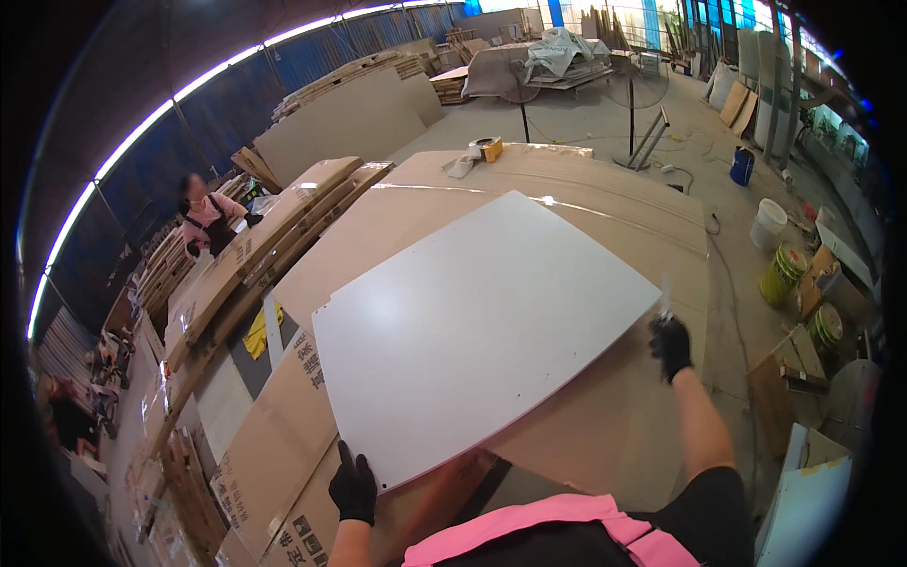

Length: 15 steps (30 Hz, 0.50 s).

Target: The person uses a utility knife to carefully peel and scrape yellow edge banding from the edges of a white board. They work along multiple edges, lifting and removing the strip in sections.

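Observation:
A large white panel (482, 333) lies at an angle over brown cardboard (602, 439), with small dark marks near its front edge. My left hand (353, 489), in a black glove, is at the panel's near-left corner, thumb over the face and fingers along the edge. Beside the right corner, my gloved right hand (671, 349) is closed around a small hand tool (665, 306). The tool's upper part is blurred and pale, so its kind is unclear. A narrow gap seems to separate this hand from the panel.
Long cardboard-wrapped packages (262, 248) are stacked at left, where another person (211, 216) stands. A tape roll (487, 149) sits on the cardboard's far side. Pedestal fans (631, 106) stand beyond. Buckets (769, 223) and a cable (733, 312) are on the floor at right.

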### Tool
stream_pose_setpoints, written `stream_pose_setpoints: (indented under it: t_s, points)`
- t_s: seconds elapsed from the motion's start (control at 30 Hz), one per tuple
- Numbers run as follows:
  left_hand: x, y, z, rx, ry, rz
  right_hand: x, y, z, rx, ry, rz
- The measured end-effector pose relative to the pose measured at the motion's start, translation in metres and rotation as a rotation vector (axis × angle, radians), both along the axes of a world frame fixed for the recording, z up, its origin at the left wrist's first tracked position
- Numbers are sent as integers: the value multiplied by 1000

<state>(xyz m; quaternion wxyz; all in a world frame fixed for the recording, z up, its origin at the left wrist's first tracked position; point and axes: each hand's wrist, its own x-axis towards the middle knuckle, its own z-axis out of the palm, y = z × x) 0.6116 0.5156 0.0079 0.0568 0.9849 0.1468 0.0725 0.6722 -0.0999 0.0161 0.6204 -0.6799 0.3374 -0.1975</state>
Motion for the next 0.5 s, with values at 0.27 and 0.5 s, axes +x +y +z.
stream_pose_setpoints:
  t_s: [0.27,0.5]
  points:
    - [54,-129,-4,-321,68,-334,45,120,-1,280,-40,433]
    - [192,-128,0,-40,-324,-688,58,124,11,16,71,414]
